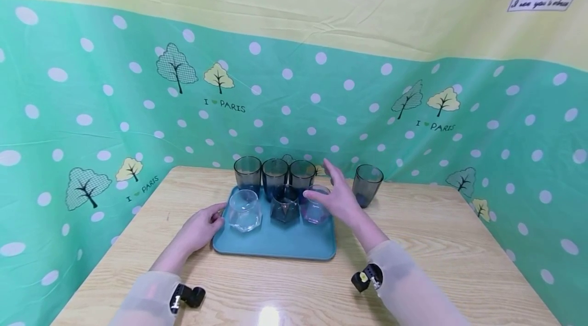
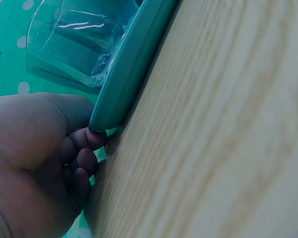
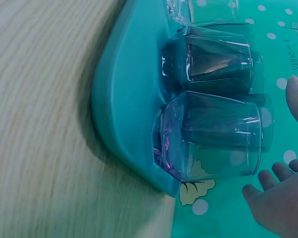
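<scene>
Table [image 1: 459,244] is bearing a blue tray [image 1: 280,244]; left hand [image 1: 201,226] is pinching its rim, fingers curled; right hand [image 1: 341,198] is hovering, fingers spread, holding nothing; three tall glasses [image 1: 274,175] are standing rearmost, seemingly on the tray; a fourth tall glass [image 1: 368,184] is standing apart; clear glass [image 1: 245,211], dark short glass [image 1: 285,206] and pinkish glass [image 1: 316,211] are sitting nearer, the last beside the right hand.
</scene>
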Motion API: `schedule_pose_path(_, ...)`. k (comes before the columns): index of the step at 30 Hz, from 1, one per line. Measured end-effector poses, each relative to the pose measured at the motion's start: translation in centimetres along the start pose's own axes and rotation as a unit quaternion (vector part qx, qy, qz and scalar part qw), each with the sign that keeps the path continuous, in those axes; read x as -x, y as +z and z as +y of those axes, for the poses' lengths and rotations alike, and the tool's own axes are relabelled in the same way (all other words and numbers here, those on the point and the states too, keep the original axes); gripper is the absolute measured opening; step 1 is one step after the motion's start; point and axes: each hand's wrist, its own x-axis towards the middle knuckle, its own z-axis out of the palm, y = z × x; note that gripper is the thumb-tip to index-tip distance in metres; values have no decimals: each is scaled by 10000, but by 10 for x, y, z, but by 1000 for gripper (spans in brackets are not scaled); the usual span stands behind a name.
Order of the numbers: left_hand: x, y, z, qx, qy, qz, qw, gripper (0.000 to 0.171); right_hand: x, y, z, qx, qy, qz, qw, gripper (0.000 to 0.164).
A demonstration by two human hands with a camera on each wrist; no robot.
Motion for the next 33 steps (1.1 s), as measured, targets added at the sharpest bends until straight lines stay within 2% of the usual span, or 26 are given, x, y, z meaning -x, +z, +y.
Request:
schedule_pose_path(7,-1,1,-1,-15,1,-4,10000,50,-12,6,-5,-149,133,-59,9998,111)
schedule_pose_path(18,0,1,-2,-27,23,21,10000,50,-29,11,-7,82,335,-191,9992,109)
schedule_pose_path(33,0,1,-2,3,-6,15,10000,51,-40,18,-4,166,447,-251,9985,108)
